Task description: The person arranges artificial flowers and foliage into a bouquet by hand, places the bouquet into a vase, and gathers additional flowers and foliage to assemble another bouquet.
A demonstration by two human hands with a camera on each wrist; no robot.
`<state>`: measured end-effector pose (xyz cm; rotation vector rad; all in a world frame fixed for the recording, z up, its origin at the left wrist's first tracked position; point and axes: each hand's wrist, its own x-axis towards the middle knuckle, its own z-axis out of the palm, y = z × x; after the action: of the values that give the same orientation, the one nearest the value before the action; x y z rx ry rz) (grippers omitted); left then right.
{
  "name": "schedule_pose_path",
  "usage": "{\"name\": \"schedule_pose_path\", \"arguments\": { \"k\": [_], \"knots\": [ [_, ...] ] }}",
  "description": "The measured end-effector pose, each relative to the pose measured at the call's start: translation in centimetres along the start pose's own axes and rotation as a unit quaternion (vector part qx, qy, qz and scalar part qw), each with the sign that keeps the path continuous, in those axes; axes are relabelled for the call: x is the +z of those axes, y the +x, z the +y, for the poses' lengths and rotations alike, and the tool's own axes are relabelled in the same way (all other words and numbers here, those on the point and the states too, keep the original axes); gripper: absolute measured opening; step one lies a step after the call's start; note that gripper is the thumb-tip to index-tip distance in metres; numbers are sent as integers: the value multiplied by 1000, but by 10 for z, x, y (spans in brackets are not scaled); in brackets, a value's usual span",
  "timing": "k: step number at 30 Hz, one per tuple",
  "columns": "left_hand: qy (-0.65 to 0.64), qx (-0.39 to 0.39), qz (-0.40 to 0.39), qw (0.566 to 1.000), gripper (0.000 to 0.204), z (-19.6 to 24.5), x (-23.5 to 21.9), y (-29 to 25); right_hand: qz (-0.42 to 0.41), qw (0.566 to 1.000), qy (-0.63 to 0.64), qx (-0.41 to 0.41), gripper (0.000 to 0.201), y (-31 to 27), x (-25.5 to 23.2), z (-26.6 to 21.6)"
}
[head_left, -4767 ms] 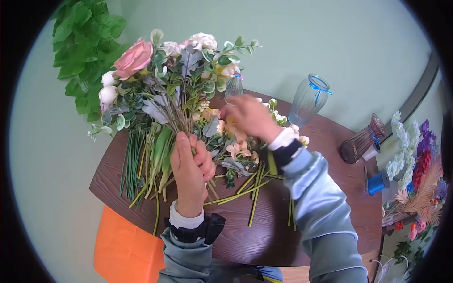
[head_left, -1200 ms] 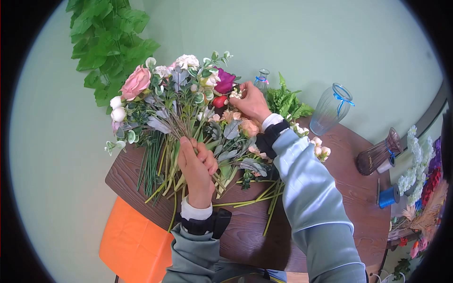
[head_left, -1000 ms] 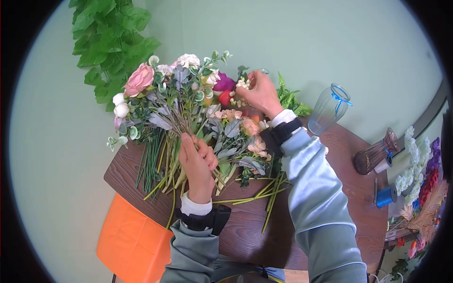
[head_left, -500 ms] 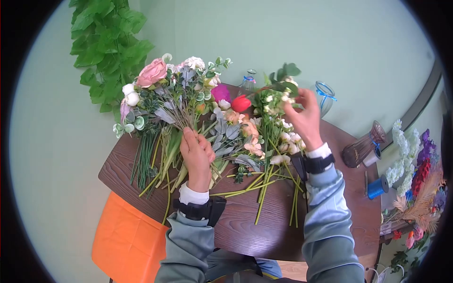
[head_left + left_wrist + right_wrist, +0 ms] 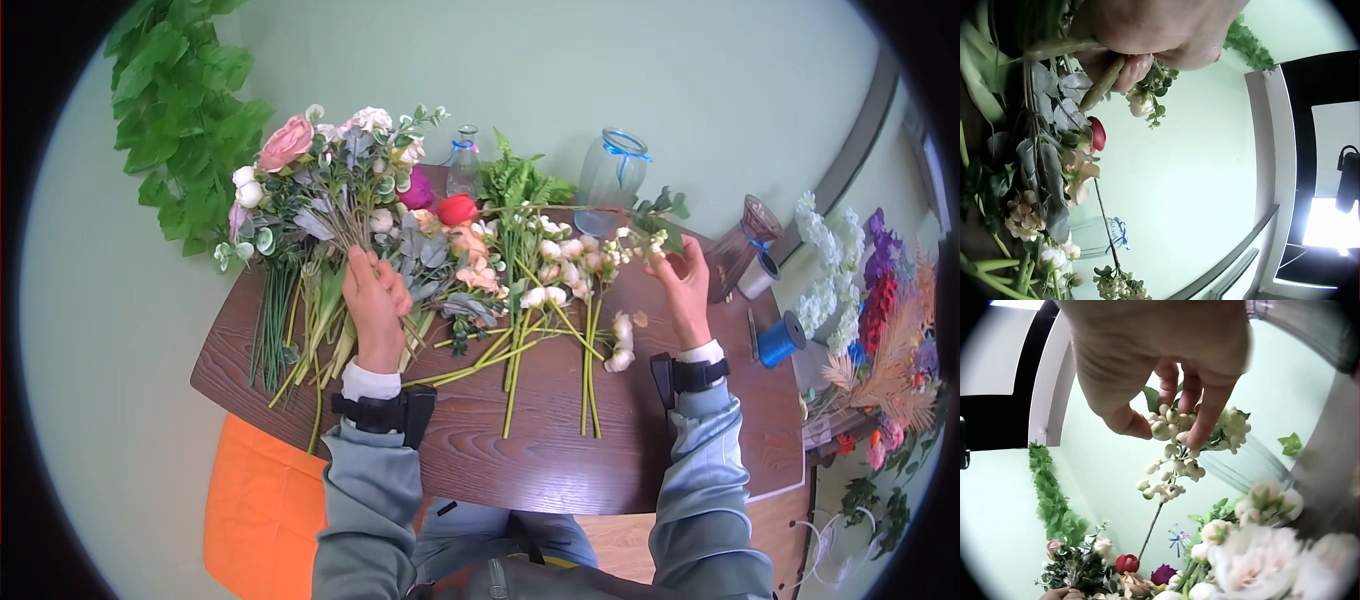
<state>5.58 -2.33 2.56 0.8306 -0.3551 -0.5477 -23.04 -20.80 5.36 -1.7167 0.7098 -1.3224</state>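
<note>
My left hand [image 5: 375, 308] grips the gathered stems of a bouquet, whose pink rose [image 5: 286, 143] and white blooms [image 5: 371, 120] fan out above it among grey-green leaves. On the right, my right hand [image 5: 683, 290] pinches a spray of cream-white berries [image 5: 1172, 469] between thumb and fingers. The spray's thin stem [image 5: 1150, 532] stretches leftward over the table toward the red tulip [image 5: 458, 209]. Between the hands lie peach flowers [image 5: 478, 272] and white buds [image 5: 548, 297] on long green stems [image 5: 510, 385].
A clear ribboned vase [image 5: 610, 185] and a small bottle [image 5: 464, 165] stand at the back beside a green fern [image 5: 520, 175]. To the right are a dark glass vase [image 5: 742, 245] and a blue ribbon spool [image 5: 780, 340]. An orange seat [image 5: 260, 500] sits left of the table.
My right hand has drawn the white berry spray out from the flowers near the middle and carried it right, lower in view. My left hand keeps holding the bouquet.
</note>
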Motion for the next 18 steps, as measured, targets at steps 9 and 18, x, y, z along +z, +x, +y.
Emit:
{"name": "schedule_pose_path", "arguments": {
  "k": [9,18],
  "knots": [
    [-32,6,-59,998,31,19,15,-20,77,941,-324,-65,34,-13,-33,10],
    [-28,-51,-137,989,30,-24,53,-36,-96,958,-272,-9,26,4,28,31]
  ]
}}
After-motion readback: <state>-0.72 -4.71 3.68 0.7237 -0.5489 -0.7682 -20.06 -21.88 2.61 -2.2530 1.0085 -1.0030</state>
